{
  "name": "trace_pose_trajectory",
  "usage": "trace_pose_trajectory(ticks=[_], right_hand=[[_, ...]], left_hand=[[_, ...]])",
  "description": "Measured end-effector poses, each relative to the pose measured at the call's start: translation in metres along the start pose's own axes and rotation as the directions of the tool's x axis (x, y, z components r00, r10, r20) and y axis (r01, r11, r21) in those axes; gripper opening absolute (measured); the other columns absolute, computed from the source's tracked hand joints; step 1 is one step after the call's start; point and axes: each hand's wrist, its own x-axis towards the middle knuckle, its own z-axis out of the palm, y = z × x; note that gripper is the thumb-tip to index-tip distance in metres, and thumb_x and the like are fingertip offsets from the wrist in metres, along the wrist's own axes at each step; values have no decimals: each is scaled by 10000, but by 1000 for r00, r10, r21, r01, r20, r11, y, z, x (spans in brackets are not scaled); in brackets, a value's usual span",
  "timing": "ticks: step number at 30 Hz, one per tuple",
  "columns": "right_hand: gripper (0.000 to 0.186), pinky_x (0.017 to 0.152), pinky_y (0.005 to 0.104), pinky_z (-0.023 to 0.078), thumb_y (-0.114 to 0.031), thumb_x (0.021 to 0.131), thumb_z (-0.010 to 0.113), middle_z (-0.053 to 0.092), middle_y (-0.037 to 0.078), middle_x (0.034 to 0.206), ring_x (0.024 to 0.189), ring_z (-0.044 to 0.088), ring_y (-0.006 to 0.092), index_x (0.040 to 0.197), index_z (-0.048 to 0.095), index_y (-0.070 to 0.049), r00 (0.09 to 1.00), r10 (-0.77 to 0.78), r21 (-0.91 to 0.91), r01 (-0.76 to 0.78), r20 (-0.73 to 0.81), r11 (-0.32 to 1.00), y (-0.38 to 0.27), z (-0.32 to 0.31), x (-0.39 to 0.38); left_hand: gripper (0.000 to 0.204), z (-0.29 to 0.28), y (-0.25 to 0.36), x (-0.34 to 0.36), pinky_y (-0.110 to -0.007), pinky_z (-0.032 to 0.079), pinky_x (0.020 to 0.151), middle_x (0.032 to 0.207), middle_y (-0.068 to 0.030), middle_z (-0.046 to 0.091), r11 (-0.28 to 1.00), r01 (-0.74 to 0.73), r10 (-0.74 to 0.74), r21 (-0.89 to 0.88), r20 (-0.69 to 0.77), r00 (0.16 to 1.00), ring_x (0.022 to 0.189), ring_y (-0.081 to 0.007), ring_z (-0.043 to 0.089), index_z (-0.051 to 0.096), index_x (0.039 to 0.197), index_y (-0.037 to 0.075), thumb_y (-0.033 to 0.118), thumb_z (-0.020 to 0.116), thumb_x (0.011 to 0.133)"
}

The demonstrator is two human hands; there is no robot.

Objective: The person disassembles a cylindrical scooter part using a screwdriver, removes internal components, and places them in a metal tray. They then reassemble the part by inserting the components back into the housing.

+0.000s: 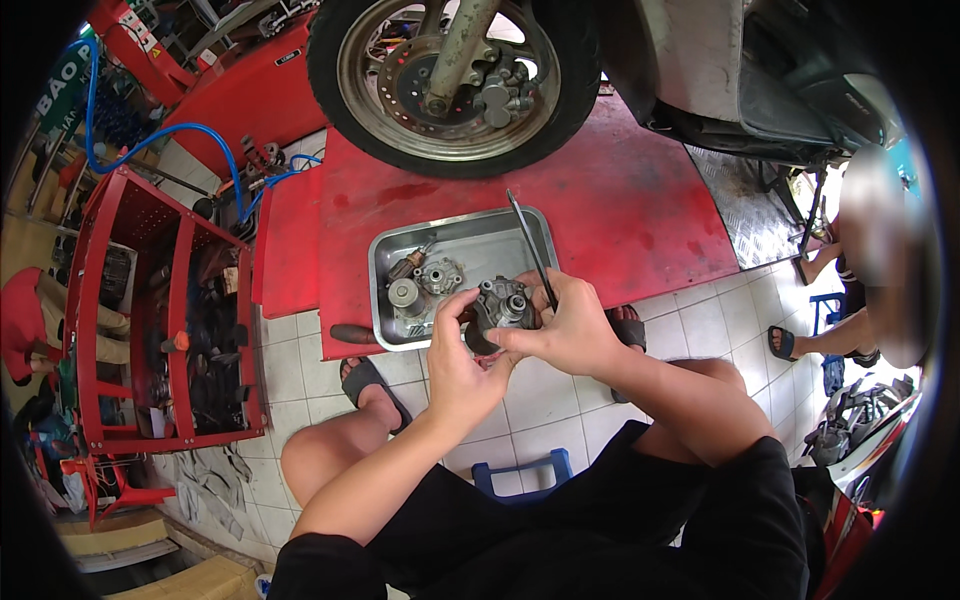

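Observation:
My left hand (pixel 462 365) and right hand (pixel 560 330) together grip a dark grey cast-metal part (pixel 505 305) with a round boss, over the near side of a steel tray (pixel 378 275). A long thin dark tool (pixel 530 240) rises diagonally from the fingers of my right hand; its lower end is hidden. Inside the tray lie a round flanged part (pixel 438 275), a silver cylindrical part (pixel 404 296) and a small brassy fitting (pixel 405 264). A dark handle (pixel 352 334) lies beside the tray's near left corner, on the red platform (pixel 640 220).
A scooter's front wheel (pixel 355 135) stands beyond the tray. A red tool cart (pixel 186 330) and blue hose (pixel 180 128) are at the left. Another person (pixel 25 310) bends at the far left; another (pixel 850 325) sits at the right. A blue stool (pixel 520 492) is beneath me.

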Motion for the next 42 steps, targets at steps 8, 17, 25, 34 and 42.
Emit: trace_pose_trajectory(ticks=[8, 17, 25, 34, 42], right_hand=[[860, 556, 260, 473, -379, 720, 883, 614, 47, 720, 624, 560, 81, 1235, 481, 181, 990, 29, 319, -72, 136, 945, 5, 1, 2], [480, 524, 221, 365, -167, 1012, 522, 600, 56, 882, 590, 403, 33, 1417, 405, 63, 910, 1, 567, -259, 415, 782, -28, -56, 4], [253, 604, 351, 457, -148, 1025, 488, 602, 128, 724, 610, 551, 227, 1119, 627, 42, 921, -193, 63, 182, 339, 981, -13, -41, -12], [192, 596, 473, 461, -119, 978, 552, 602, 234, 677, 638, 580, 442, 926, 668, 24, 921, -321, -279, 376, 222, 884, -25, -53, -22], [136, 590, 492, 460, -106, 942, 588, 603, 223, 659, 635, 583, 438, 893, 658, 1, 922, -347, -314, 385, 171, 868, -23, -50, -24]], left_hand=[[660, 9, -6, 2, -368, 463, 992, 1306, -146, 571, 714, 221, -246, -664, 58, 968, 1149, -294, 599, 412, 1402, -17, 151, 763, 869], [662, -37, -21, 33, -467, 436, 989, 1213, -193, 616, -249, 437, -340, -864, 501, 796, 1111, -355, 572, 500, 1332, 11, 570, 387, 995], [733, -45, -18, 37, -398, 490, 698, 889, -146, 629, 32, 588, -510, -808, 492, 705, 761, -291, 600, 590, 1117, 70, 754, 458, 886], [650, -47, -38, 26, -317, 517, 753, 979, -77, 654, 229, 448, -345, -864, 358, 867, 878, -199, 635, 586, 1216, 31, 413, 853, 763], [691, -51, -24, 29, -315, 479, 847, 1007, -69, 663, 326, 455, -356, -829, 338, 871, 942, -184, 619, 573, 1256, 11, 208, 912, 688]])
